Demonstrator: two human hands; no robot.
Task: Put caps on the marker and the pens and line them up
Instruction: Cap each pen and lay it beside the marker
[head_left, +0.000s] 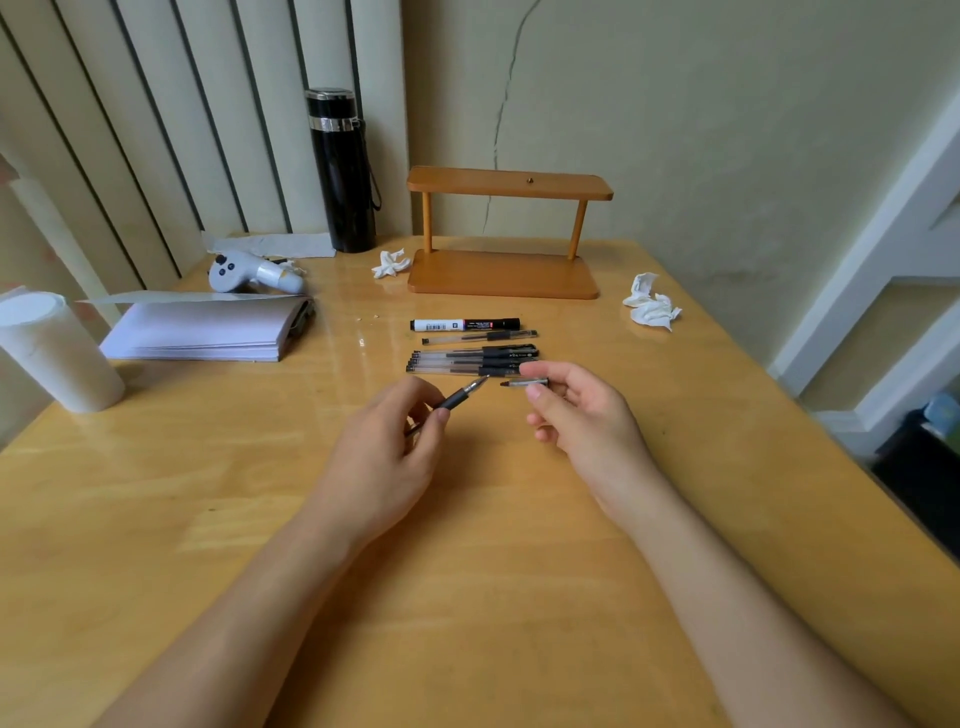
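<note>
the left hand (395, 441) pinches an uncapped pen (460, 397), tip aimed right; the right hand (576, 410) pinches its cap (524, 383) just apart from the tip, above mid tabletop (467, 597). bring cap mouth and tip onto one line, then push straight until seated. the capped marker (465, 325) and other pens (472, 358) lie in a row toward the far edge.

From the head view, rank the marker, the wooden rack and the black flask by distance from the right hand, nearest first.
1. marker, at the far end of the pen row, just beyond the right hand.
2. wooden rack, behind the marker.
3. black flask, back left, by the wall.
</note>
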